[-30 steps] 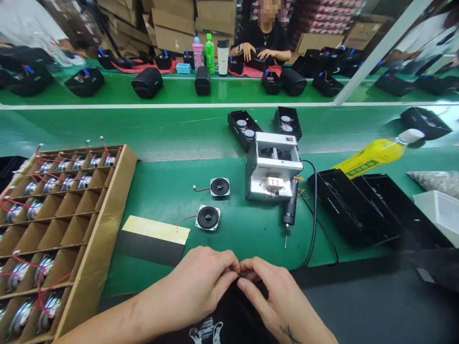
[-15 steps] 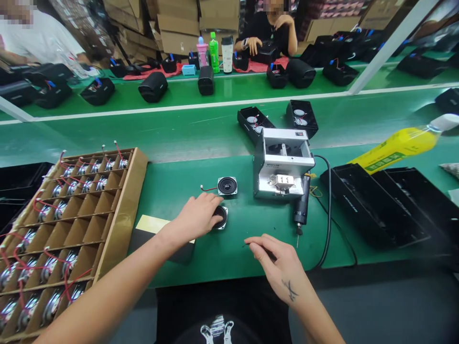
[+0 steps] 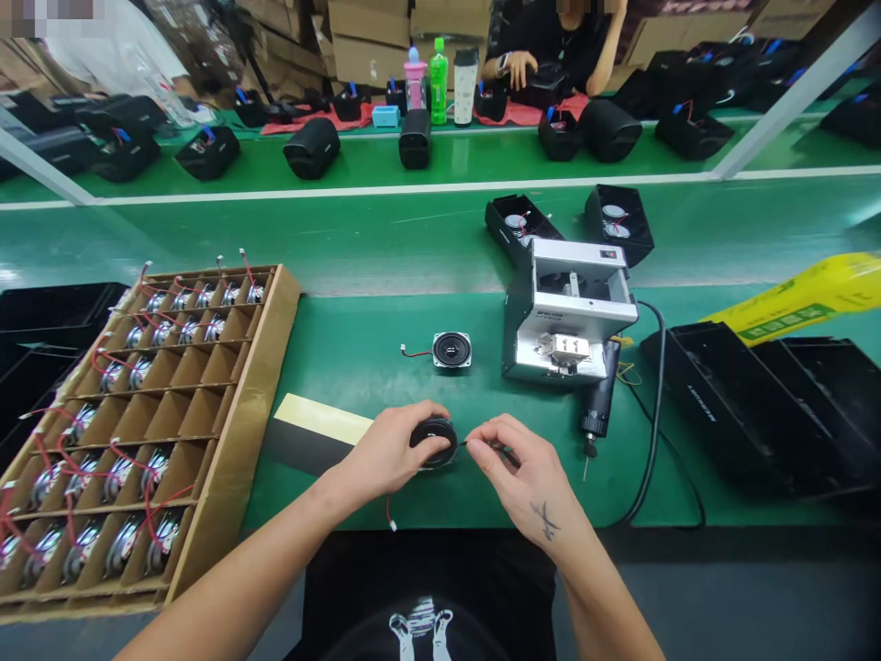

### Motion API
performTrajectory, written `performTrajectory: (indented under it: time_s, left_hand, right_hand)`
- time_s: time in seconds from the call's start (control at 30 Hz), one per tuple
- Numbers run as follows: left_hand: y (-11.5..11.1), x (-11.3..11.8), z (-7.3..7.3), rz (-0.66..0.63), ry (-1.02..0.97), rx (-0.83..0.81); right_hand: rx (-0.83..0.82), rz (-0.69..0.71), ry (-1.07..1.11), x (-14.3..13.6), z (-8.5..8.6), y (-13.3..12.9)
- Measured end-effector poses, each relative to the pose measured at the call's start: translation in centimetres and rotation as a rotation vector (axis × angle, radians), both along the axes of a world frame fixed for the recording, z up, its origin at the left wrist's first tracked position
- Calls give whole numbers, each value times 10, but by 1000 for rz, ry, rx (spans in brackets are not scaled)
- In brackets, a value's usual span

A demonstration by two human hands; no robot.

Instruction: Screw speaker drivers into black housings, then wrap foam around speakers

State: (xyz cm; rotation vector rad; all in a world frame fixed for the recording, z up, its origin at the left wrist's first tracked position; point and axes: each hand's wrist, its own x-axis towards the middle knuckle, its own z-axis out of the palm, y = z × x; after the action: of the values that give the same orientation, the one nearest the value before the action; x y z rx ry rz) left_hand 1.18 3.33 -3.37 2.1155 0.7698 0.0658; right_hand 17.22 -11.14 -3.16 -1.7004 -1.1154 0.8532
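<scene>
My left hand (image 3: pixel 399 445) grips a round black speaker (image 3: pixel 435 442) by its rim, fingers at the back and thumb at the front. A red lead with a white plug hangs below that hand. Close to the speaker's right edge, my right hand (image 3: pixel 513 459) is pinched around a small dark item, too small to identify. Behind them a second speaker (image 3: pixel 452 350) lies face up on the green table (image 3: pixel 358 340), its red lead pointing left. A dark block with a pale yellow top (image 3: pixel 323 420) is left of my left hand.
A cardboard tray (image 3: pixel 272 367) of speakers stands at left. To the right are a silver machine (image 3: pixel 571 312), a black screwdriver (image 3: pixel 597 399) with its cable, black housings (image 3: pixel 702 395) and a yellow bottle (image 3: pixel 805 294). People sit beyond the far ledge.
My left hand has taken hold of the nearer speaker and moved it slightly towards me. My right hand is now close against its edge. The camera view has shifted.
</scene>
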Motion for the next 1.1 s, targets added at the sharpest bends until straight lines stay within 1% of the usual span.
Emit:
performTrajectory:
  time_s: [0.13,0.23,0.33,0.4,0.57,0.67,0.87,1.1]
  left_hand:
    - [-11,-7,8,26,-53,-139]
    - [-14,-10,15,37,-59,-230]
    - [-13,-11,21,7,-37,-360]
    - [-12,-12,24,-14,-10,-403]
    - [-10,-13,28,-26,16,-436]
    - [-10,-12,28,-34,8,-426]
    - [-11,-13,29,-51,10,-386]
    - [-13,-12,36,-70,34,-378]
  right_hand:
    - [-8,28,-29,-7,9,6]
    - [-37,42,-68,-9,13,10]
    - [-83,68,-130,-8,17,16]
    - [-117,93,-167,-7,21,20]
    - [-177,155,-226,-5,28,27]
    - [-202,184,-243,-4,30,29]
    - [-235,181,-267,-4,32,29]
    - [-240,206,-277,-3,34,30]
